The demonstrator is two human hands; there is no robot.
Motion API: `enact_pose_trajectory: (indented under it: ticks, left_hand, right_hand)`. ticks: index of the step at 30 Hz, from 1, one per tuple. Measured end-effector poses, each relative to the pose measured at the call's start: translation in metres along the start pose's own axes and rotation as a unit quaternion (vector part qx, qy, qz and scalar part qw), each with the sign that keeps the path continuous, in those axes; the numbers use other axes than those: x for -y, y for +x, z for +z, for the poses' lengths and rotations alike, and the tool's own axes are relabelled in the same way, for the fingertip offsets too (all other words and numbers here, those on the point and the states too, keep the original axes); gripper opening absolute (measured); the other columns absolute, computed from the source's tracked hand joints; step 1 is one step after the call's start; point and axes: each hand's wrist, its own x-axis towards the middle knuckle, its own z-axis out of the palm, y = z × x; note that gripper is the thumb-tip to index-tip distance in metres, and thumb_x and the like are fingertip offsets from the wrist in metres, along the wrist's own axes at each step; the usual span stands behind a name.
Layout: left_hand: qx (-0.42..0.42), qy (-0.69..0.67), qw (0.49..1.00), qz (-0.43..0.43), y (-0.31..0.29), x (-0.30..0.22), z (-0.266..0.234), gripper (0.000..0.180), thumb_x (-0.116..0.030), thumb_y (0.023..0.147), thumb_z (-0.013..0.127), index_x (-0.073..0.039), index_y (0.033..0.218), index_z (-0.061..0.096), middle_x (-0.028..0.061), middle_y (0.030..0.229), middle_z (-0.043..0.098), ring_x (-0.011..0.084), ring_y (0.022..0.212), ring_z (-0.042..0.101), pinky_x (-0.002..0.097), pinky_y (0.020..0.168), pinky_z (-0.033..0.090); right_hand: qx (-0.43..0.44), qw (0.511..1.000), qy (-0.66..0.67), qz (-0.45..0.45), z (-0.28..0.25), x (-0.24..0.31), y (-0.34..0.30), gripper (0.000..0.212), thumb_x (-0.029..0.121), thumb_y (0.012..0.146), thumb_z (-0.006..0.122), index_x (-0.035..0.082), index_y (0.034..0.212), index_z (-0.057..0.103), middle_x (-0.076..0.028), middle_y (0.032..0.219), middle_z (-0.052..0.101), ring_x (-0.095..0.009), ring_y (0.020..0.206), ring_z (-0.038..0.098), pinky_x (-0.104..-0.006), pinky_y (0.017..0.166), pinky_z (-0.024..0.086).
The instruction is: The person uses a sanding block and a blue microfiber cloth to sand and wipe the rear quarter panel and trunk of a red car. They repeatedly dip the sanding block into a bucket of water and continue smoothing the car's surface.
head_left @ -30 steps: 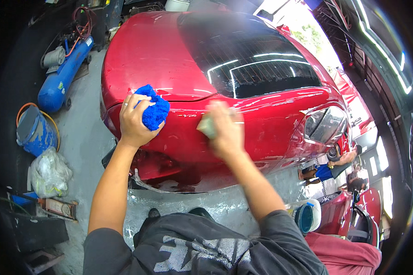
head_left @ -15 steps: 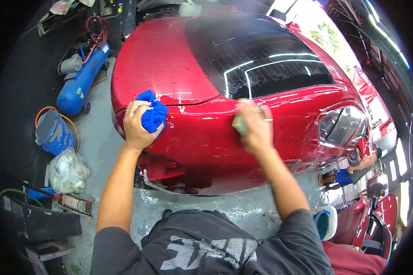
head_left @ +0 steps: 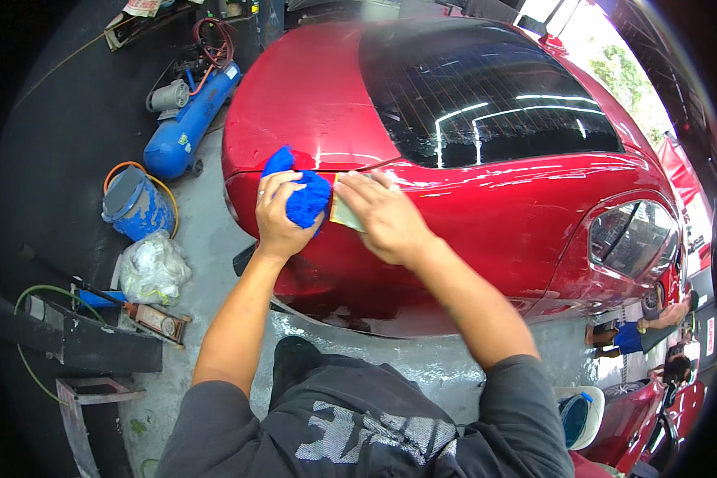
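A red car (head_left: pixel 486 215) fills the middle, its rear fender below my hands and its dark rear window (head_left: pixel 494 95) beyond. My left hand (head_left: pixel 283 219) is closed round a bunched blue microfiber cloth (head_left: pixel 309 197), held against the fender near the trunk seam. Just right of it, my right hand (head_left: pixel 386 219) presses a pale green flat pad with a yellow edge (head_left: pixel 345 213) on the red paint, fingers lying over it. The two hands are close together. Much of the pad is hidden under the fingers, so its exact kind is unclear.
At left stand a blue air compressor (head_left: pixel 187 127), a blue-smeared bucket (head_left: pixel 139 207), a clear plastic bag (head_left: pixel 155 269) and a floor jack (head_left: pixel 158 323). A white container (head_left: pixel 593 426) and red car panels (head_left: pixel 629 426) are at lower right. Another person (head_left: pixel 641 328) is beyond the car's side.
My right hand has slid left along the fender with the pad, up beside the left hand. The left hand still grips the cloth. The view has shifted, moving the scene rightward.
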Motion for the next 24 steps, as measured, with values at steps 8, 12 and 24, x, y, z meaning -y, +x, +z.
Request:
enact_pose_trajectory:
  ticks: [8,12,24]
  left_hand:
    - [-0.106,-0.003,0.966,-0.237,-0.08,0.084,-0.086,0.045,-0.008,0.083,0.094,0.0,0.121,0.073,0.0172,0.121,0.076,0.0365,0.115,0.075,0.0469,0.106,0.058]
    - [-0.107,-0.07,0.922,-0.364,-0.112,0.146,-0.115,0.042,-0.009,0.087,0.093,0.0,0.122,0.073,0.0159,0.12,0.076,0.0317,0.115,0.075,0.0448,0.108,0.057]
    - [-0.055,-0.117,0.849,-0.512,-0.235,0.324,-0.269,0.02,-0.002,0.1,0.083,-0.004,0.119,0.076,0.0043,0.097,0.079,0.0133,0.075,0.074,0.0312,0.064,0.059]
  right_hand:
    - [0.031,0.998,0.004,0.049,-0.014,0.004,-0.001,0.082,0.002,0.083,0.075,0.003,0.163,0.059,-0.021,0.17,0.06,-0.038,0.161,0.054,-0.0614,0.137,0.035]
    - [-0.006,0.999,0.047,0.006,0.081,0.086,0.107,0.075,0.012,0.092,0.071,0.001,0.164,0.057,-0.021,0.172,0.058,-0.036,0.164,0.051,-0.0602,0.138,0.033]
    - [0.07,0.997,0.013,0.041,0.103,0.127,0.18,0.088,0.011,0.083,0.077,0.002,0.168,0.054,-0.02,0.175,0.055,-0.035,0.166,0.049,-0.058,0.136,0.033]
